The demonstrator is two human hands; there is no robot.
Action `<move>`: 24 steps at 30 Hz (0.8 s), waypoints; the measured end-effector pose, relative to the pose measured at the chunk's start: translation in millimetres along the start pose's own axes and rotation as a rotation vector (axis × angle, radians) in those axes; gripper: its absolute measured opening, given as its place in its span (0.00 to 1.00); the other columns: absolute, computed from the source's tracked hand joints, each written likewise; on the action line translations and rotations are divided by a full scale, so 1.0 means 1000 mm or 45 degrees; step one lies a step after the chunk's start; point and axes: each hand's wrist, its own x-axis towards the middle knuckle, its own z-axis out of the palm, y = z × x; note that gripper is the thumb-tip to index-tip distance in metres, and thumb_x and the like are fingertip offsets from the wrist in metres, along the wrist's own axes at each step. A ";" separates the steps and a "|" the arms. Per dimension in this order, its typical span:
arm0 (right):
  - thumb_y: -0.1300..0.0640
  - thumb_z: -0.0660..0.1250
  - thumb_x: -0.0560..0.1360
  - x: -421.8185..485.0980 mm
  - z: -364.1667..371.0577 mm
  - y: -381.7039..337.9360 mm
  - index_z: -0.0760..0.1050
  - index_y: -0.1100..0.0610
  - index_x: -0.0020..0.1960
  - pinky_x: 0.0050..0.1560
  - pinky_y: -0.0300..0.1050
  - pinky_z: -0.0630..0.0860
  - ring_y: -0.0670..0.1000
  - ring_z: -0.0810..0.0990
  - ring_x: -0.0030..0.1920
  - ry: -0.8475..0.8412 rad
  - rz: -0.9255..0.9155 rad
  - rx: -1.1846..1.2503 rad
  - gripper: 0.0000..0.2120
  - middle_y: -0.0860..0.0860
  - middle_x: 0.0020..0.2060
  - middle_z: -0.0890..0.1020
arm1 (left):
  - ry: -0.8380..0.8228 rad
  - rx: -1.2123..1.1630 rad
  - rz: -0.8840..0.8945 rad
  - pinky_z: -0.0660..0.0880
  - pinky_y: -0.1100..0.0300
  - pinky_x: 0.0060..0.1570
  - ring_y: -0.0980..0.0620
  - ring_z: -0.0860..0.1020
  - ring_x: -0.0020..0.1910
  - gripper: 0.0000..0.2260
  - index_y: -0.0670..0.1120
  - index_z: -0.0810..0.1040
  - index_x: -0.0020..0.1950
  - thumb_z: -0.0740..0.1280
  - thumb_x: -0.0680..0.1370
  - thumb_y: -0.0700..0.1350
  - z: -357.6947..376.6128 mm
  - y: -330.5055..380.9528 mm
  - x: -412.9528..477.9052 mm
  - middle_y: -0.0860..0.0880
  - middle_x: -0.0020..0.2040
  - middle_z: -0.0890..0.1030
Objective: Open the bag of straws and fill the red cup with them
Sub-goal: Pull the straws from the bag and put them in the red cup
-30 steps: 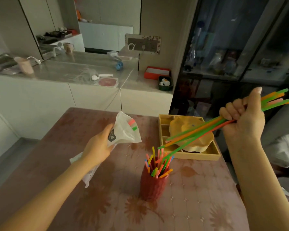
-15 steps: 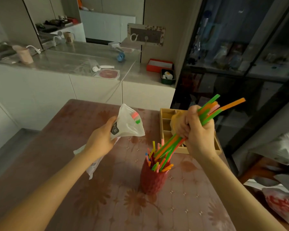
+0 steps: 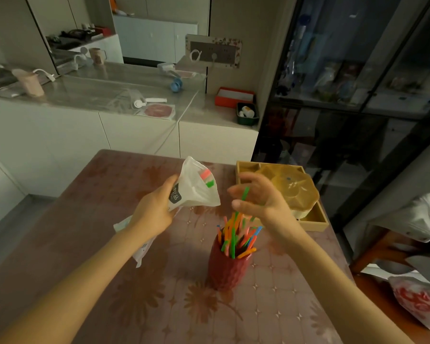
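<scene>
Floral-patterned table (image 3: 134, 306) carries the red cup (image 3: 227, 270), straws (image 3: 236, 235) standing in it. Right hand (image 3: 260, 202) spread just above them — filling step underway. Left hand (image 3: 152, 212) grips the bag (image 3: 196, 188), straws remaining inside; next move: another reach in.

L hand (image 3: 154, 212) grips bag (image 3: 194, 189) left of cup (image 3: 227, 266); straws (image 3: 236, 234) in cup. R hand (image 3: 261, 197) above cup, fingers spread.

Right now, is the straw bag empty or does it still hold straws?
Not empty: pink and green straw ends show through the bag held in the left hand. How many remain, cannot tell.
</scene>
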 end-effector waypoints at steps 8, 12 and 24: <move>0.52 0.54 0.81 -0.006 0.004 -0.004 0.76 0.55 0.62 0.61 0.48 0.71 0.52 0.76 0.61 -0.224 -0.303 -1.126 0.16 0.54 0.57 0.82 | -0.030 0.027 -0.003 0.75 0.55 0.38 0.42 0.80 0.46 0.33 0.48 0.60 0.71 0.72 0.70 0.40 -0.007 0.005 0.007 0.44 0.55 0.80; 0.50 0.55 0.80 -0.008 0.011 0.000 0.75 0.53 0.63 0.57 0.43 0.73 0.43 0.77 0.54 0.156 -0.288 -0.761 0.16 0.48 0.54 0.82 | 0.016 0.022 0.040 0.73 0.58 0.36 0.44 0.81 0.44 0.33 0.49 0.60 0.70 0.73 0.70 0.41 -0.015 0.010 0.008 0.45 0.53 0.81; 0.45 0.70 0.70 0.003 0.026 -0.029 0.80 0.54 0.45 0.36 0.31 0.73 0.38 0.75 0.37 0.349 -0.540 -0.795 0.13 0.42 0.48 0.77 | 0.173 -0.205 0.070 0.73 0.67 0.36 0.53 0.80 0.43 0.37 0.51 0.61 0.69 0.76 0.66 0.44 -0.037 0.047 0.013 0.50 0.51 0.82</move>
